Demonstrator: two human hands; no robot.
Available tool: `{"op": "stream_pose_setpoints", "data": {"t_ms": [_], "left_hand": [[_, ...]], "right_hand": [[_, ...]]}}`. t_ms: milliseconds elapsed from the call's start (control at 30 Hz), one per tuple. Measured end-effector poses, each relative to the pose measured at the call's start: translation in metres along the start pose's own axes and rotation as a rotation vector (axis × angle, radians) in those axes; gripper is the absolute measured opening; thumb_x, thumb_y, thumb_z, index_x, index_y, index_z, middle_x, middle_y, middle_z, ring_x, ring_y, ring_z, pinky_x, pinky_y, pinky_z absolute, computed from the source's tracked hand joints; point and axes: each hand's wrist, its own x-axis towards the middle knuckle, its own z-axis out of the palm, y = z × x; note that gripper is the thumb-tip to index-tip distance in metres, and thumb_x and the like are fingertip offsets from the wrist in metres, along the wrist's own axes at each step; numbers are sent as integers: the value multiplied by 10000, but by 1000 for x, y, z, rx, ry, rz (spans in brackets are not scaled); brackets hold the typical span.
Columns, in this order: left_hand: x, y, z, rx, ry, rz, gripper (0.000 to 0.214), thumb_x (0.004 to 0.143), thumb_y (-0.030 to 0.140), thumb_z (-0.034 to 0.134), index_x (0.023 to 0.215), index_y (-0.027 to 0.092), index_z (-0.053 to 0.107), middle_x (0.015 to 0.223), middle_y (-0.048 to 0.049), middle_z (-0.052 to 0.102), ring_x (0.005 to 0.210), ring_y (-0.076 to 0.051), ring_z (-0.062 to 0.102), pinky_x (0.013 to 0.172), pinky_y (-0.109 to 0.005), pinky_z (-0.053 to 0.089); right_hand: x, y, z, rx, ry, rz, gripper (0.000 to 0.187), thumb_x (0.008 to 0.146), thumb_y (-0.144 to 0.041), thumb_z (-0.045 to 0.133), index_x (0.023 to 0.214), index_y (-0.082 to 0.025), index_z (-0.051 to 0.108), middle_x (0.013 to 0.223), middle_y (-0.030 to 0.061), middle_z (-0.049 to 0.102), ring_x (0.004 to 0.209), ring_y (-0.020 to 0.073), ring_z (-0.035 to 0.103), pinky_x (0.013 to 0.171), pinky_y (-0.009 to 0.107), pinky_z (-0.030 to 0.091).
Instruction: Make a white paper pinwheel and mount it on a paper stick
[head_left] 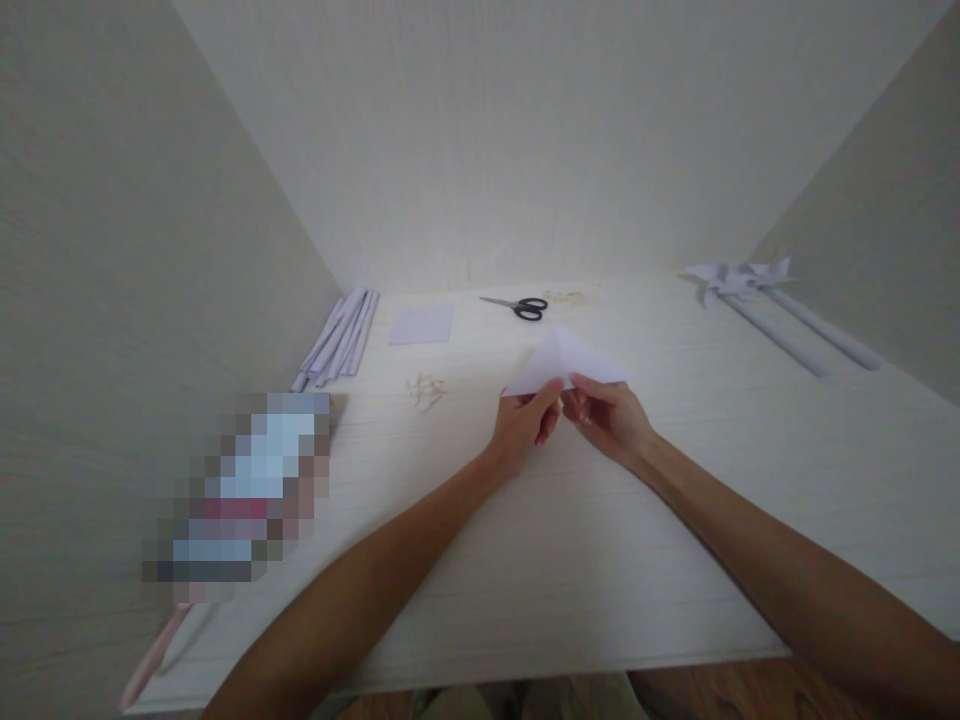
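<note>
A sheet of pale paper (566, 358), folded into a triangle with its point away from me, is held just above the white table. My left hand (523, 425) pinches its near edge left of the middle, thumb on top. Close beside it, my right hand (611, 412) grips the same edge with thumb above and fingers curled below. The two thumbs almost meet at the middle of the edge. The undersides of the fingers are partly hidden.
Black-handled scissors (525, 306) lie at the back, near small tan pieces (564, 297). Further left are a square paper stack (421, 325), thin sticks (426, 390), rolled paper tubes (341, 340) and a blurred-out object (259, 480). Paper pinwheels (739, 278) on tubes lie right. Walls enclose the table (525, 580).
</note>
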Motion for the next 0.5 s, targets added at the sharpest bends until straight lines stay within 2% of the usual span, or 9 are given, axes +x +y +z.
{"op": "stream_pose_setpoints", "data": {"t_ms": [133, 300, 500], "left_hand": [[0, 0, -2, 17, -6, -4, 354, 689, 376, 490, 418, 154, 436, 307, 67, 373, 258, -23, 289, 287, -171, 196], [-1, -1, 0, 63, -18, -14, 358, 700, 358, 468, 405, 160, 425, 303, 68, 351, 264, -29, 281, 293, -179, 191], [-1, -3, -4, 60, 93, 22, 360, 681, 401, 526, 438, 150, 439, 336, 69, 346, 313, -23, 283, 331, -181, 174]], "right_hand": [[-2, 6, 2, -47, -31, 40, 383, 631, -328, 657, 348, -159, 463, 350, -33, 432, 343, 54, 332, 377, 230, 239], [-1, 9, 5, -36, -20, 23, 448, 623, -329, 667, 308, -165, 394, 294, -47, 368, 320, 52, 318, 363, 225, 228], [6, -7, -7, 106, 55, 17, 426, 660, -220, 629, 355, -162, 338, 283, -73, 286, 290, 25, 195, 313, 194, 139]]}}
